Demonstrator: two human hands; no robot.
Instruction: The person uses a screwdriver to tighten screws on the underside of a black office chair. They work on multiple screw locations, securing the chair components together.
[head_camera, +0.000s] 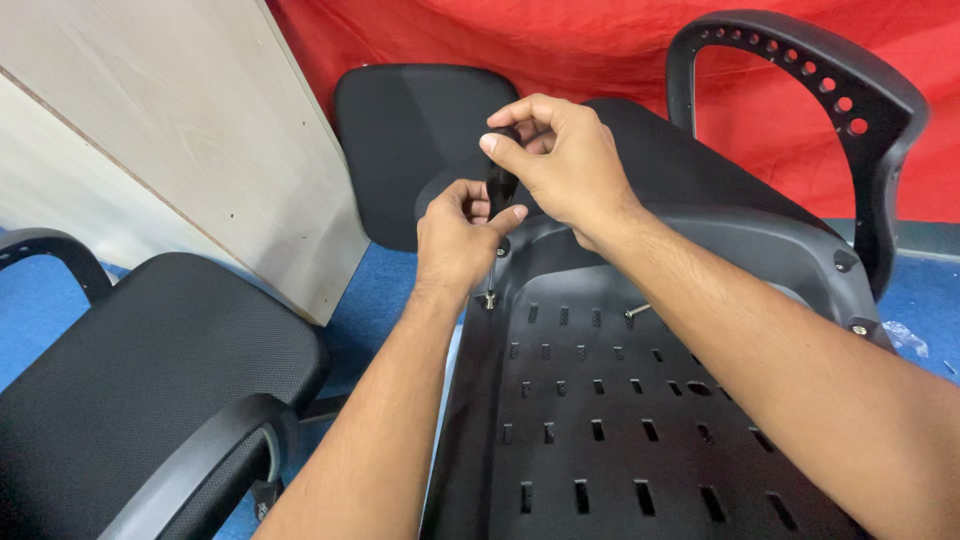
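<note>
Nearest to the lens, two bare forearms reaching out over an upturned black plastic seat pan (620, 430), all slotted holes and ribs. Up at the far left corner of that pan, a screwdriver (499, 180) standing almost upright, black handle up top, thin metal shaft running down to a screw (490, 299) at the rim. Right hand (565, 165) clenched around the handle from above, fingertips pinching it; left hand (462, 235) closed lower down, steadying the handle where it meets the shaft. Looks light and stiff, probably a bit slick on that smooth handle, so best gripped right where both hands already are: top for turning, bottom for keeping it straight. Tip likely to skate off the screw head if tilted. Seat pan itself seems rigid and bulky, awkward more than heavy, easiest grabbed by the rim or the perforated armrest (800, 90) curving up at the right. Second loose bolt (637, 311) lying on the pan just behind. Off to the left, another mesh chair (150, 370), a pale wood panel (170, 130), blue floor (390, 290), red cloth (560, 40) at the back.
</note>
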